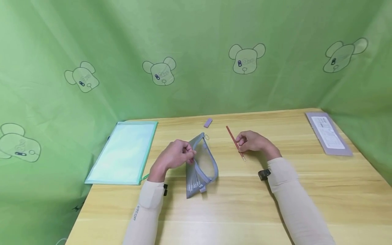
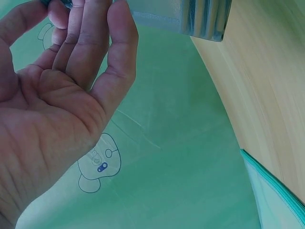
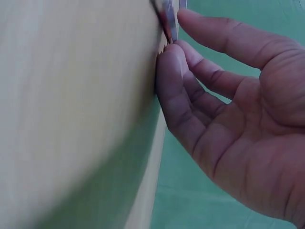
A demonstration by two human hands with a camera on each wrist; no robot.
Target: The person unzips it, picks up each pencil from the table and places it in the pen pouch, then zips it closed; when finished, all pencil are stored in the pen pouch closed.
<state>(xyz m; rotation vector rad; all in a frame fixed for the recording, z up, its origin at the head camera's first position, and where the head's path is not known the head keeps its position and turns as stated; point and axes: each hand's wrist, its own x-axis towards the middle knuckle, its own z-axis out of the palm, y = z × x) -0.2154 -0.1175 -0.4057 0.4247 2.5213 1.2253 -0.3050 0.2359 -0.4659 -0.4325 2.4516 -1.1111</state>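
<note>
My left hand (image 1: 177, 154) pinches the rim of a grey-blue zip pouch (image 1: 191, 180), which stands on the table with its mouth gaping toward the right. Several slim, pale sticks show through the pouch's lower side. In the left wrist view, the ridged end of the pouch (image 2: 205, 19) pokes out beyond the fingers. To the right, my right hand (image 1: 252, 141) holds a red pencil (image 1: 232, 137) between thumb and fingers, close over the tabletop. The pencil's eraser end points toward me. In the right wrist view the pencil (image 3: 167, 21) is blurred beside the thumb tip.
A pale document bag (image 1: 122, 153) with green edging lies at the table's left edge. Behind the pouch sits a small purple eraser (image 1: 208, 123). A flat mauve packet (image 1: 329, 134) with a white label lies at the far right. Green curtain (image 1: 202, 41) surrounds the wooden table (image 1: 239, 207).
</note>
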